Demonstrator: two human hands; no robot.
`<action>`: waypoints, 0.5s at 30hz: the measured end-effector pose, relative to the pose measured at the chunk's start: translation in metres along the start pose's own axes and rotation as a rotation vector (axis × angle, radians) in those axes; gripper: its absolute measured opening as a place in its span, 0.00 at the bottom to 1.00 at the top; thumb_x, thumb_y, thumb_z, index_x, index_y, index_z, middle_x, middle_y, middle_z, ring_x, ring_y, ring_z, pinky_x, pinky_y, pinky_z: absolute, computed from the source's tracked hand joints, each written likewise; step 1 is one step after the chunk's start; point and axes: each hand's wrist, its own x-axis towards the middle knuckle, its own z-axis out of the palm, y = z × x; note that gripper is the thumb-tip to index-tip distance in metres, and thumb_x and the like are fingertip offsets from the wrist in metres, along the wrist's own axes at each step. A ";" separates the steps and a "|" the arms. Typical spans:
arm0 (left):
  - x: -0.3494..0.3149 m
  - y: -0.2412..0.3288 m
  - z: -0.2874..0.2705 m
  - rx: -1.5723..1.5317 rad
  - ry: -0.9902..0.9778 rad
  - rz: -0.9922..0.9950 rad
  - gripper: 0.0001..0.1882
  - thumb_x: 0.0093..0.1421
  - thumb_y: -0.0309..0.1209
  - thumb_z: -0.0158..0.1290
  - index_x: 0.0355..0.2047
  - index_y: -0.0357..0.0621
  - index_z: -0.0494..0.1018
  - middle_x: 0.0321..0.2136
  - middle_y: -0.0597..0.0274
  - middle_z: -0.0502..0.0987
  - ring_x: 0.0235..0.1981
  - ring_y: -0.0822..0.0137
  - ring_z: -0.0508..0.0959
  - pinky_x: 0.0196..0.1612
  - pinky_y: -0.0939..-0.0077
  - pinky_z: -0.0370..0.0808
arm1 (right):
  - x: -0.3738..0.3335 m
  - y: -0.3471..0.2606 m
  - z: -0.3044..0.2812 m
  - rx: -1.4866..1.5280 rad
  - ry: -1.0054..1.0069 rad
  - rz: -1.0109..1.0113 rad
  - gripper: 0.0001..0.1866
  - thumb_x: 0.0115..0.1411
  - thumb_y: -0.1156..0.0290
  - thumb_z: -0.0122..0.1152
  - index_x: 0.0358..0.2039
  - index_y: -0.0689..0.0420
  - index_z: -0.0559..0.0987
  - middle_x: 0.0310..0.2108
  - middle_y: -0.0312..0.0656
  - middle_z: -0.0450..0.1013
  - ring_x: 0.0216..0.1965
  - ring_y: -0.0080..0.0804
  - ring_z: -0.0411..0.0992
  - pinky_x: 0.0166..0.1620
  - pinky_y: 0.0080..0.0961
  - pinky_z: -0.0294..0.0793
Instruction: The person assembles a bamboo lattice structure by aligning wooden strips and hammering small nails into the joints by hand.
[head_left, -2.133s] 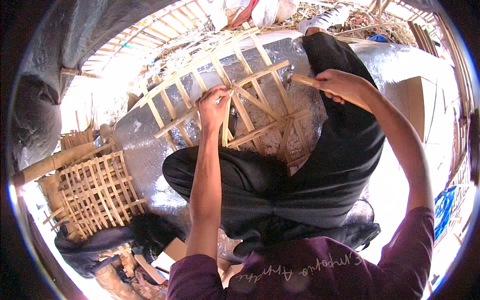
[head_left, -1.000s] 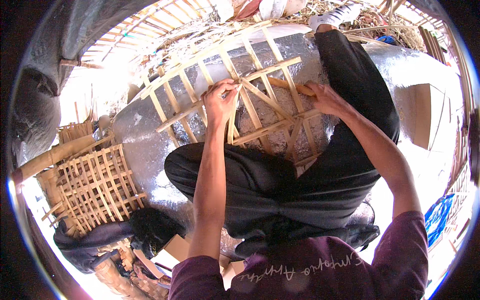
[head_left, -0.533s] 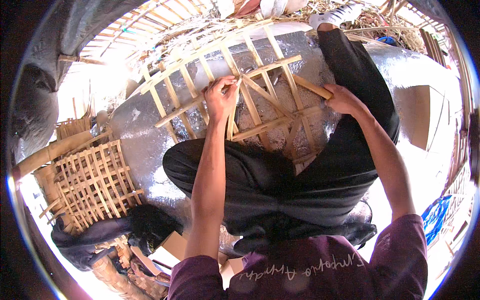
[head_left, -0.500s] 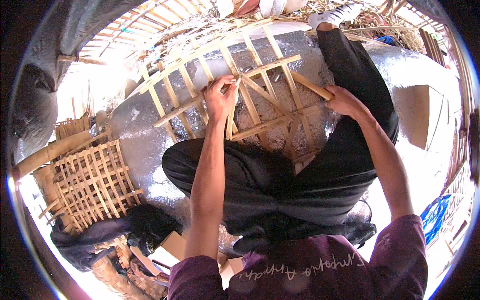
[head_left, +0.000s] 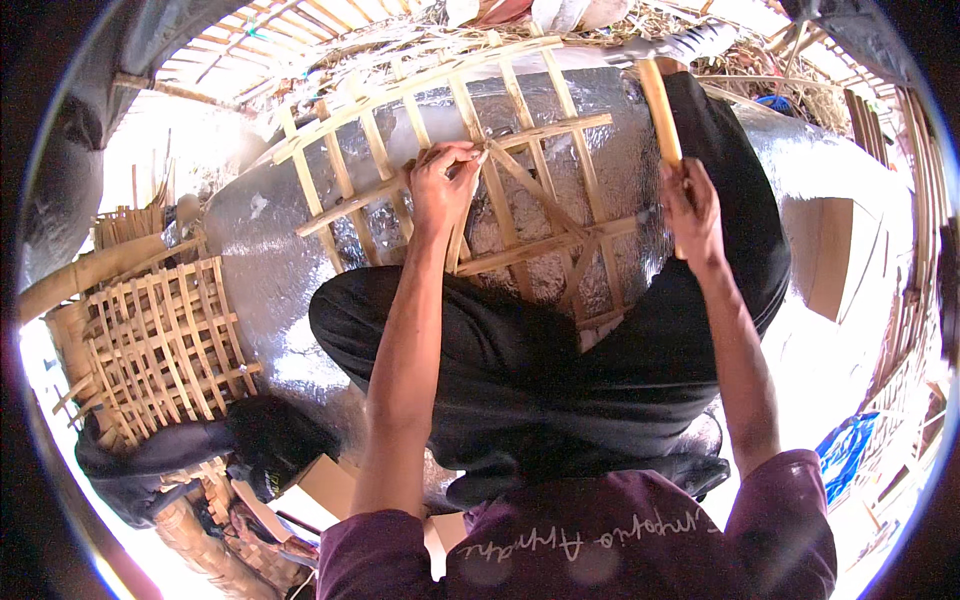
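A bamboo lattice frame (head_left: 560,129) of slats, crosspieces and slanted braces lies over my lap and the shiny sheet in front. My left hand (head_left: 442,192) rests at the middle of the lattice, its thumb and forefinger pinched at a joint where several slats meet. A small pale tip (head_left: 483,156) shows at those fingertips; what it is I cannot make out. On the right, my right hand (head_left: 692,212) is wrapped round a flat bamboo stick (head_left: 658,105), held nearly upright above my right leg and apart from the lattice.
Silvery sheeting (head_left: 265,235) covers the ground. A woven bamboo panel (head_left: 165,340) lies at the left, near dark cloth (head_left: 280,435). Loose straw (head_left: 600,45) is heaped at the back. A cardboard piece (head_left: 830,255) and blue plastic (head_left: 848,450) are at the right.
My right hand has raised the bamboo stick from its slant against the lattice to nearly upright. My left hand keeps its pinch at the same joint.
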 end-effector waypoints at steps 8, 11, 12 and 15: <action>-0.004 -0.001 -0.001 0.114 -0.027 -0.019 0.06 0.50 0.29 0.64 0.28 0.47 0.79 0.34 0.67 0.81 0.35 0.62 0.78 0.42 0.66 0.69 | -0.065 -0.016 0.074 -0.517 -0.149 -0.431 0.19 0.57 0.78 0.60 0.49 0.59 0.68 0.36 0.55 0.76 0.35 0.53 0.78 0.33 0.39 0.80; -0.006 -0.002 0.001 0.133 -0.009 -0.034 0.06 0.49 0.30 0.65 0.28 0.49 0.80 0.33 0.68 0.81 0.35 0.62 0.78 0.43 0.65 0.67 | -0.060 -0.011 0.078 -0.530 -0.141 -0.524 0.19 0.57 0.77 0.60 0.49 0.59 0.68 0.36 0.53 0.76 0.32 0.54 0.77 0.31 0.39 0.79; -0.006 -0.002 0.002 0.097 -0.002 -0.046 0.06 0.49 0.30 0.65 0.28 0.50 0.80 0.33 0.68 0.81 0.35 0.63 0.78 0.43 0.65 0.66 | -0.060 -0.007 0.078 -0.487 -0.133 -0.488 0.20 0.56 0.77 0.60 0.50 0.58 0.69 0.36 0.53 0.76 0.33 0.54 0.77 0.32 0.41 0.78; -0.004 -0.003 0.002 0.032 0.022 0.010 0.06 0.49 0.30 0.65 0.27 0.51 0.80 0.33 0.69 0.81 0.35 0.63 0.78 0.42 0.64 0.66 | -0.057 -0.001 0.073 -0.389 -0.132 -0.393 0.22 0.53 0.76 0.61 0.50 0.57 0.69 0.37 0.52 0.76 0.35 0.55 0.76 0.35 0.44 0.78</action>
